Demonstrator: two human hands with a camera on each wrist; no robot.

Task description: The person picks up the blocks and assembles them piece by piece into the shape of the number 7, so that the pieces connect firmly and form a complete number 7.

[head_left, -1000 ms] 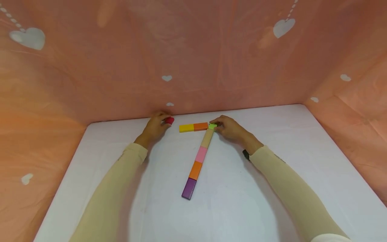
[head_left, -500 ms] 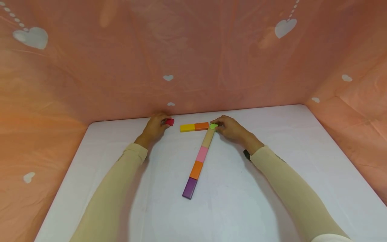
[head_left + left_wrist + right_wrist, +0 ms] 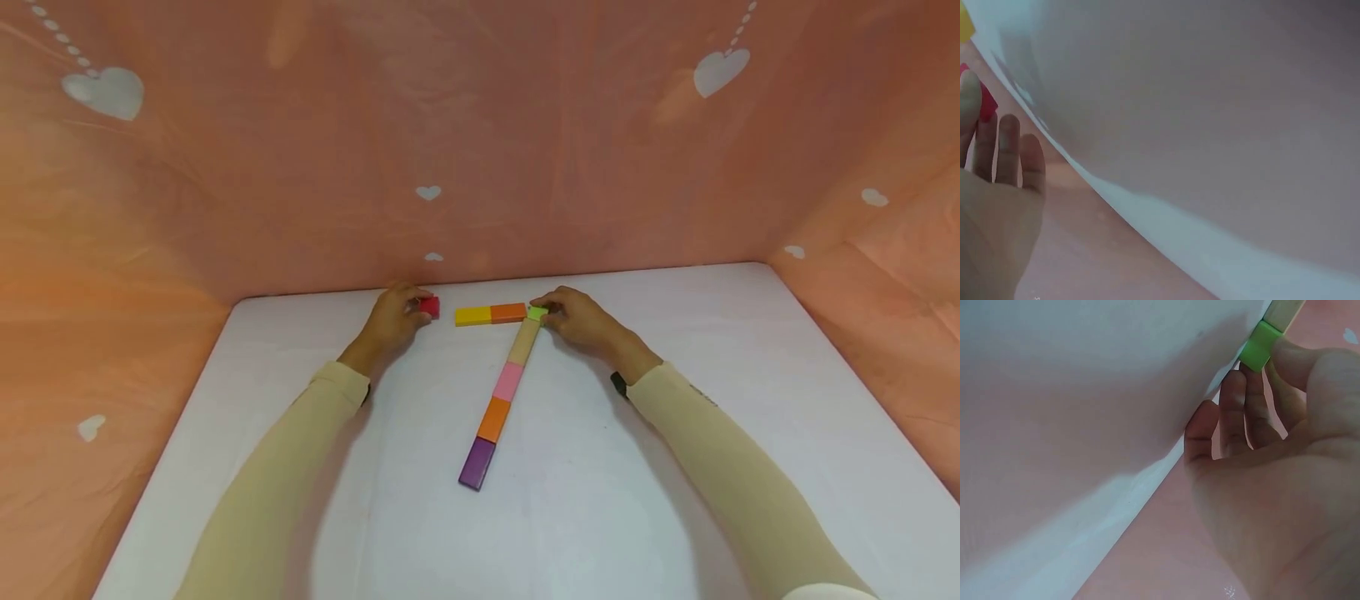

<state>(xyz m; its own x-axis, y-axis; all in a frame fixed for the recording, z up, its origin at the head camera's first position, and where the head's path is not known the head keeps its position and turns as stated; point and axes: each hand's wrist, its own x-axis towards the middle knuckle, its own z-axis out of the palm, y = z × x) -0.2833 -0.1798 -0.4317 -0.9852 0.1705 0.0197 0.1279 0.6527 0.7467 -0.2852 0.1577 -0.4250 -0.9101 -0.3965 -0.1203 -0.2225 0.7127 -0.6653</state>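
My left hand (image 3: 392,321) pinches a red block (image 3: 430,307) between thumb and fingers, just left of a short row made of a yellow block (image 3: 472,316) and an orange block (image 3: 508,312). At that row's right end my right hand (image 3: 585,323) pinches a light green block (image 3: 537,313). From the green block a slanting line runs toward the front: a plain wood block (image 3: 523,342), a pink block (image 3: 507,381), a second orange block (image 3: 493,419) and a purple block (image 3: 476,463). In the right wrist view, the thumb presses the green block (image 3: 1260,346) beside the wood block.
A white tabletop (image 3: 637,517) carries the blocks. A pink-orange sheet (image 3: 495,150) with white hearts rises behind the table's back edge and along both sides. A dark object (image 3: 618,384) shows at the right sleeve's cuff.
The head view has shifted slightly, so everything sits a little further right. The red block has turned and come slightly nearer the front in the left fingers. The right hand stays at the green block.
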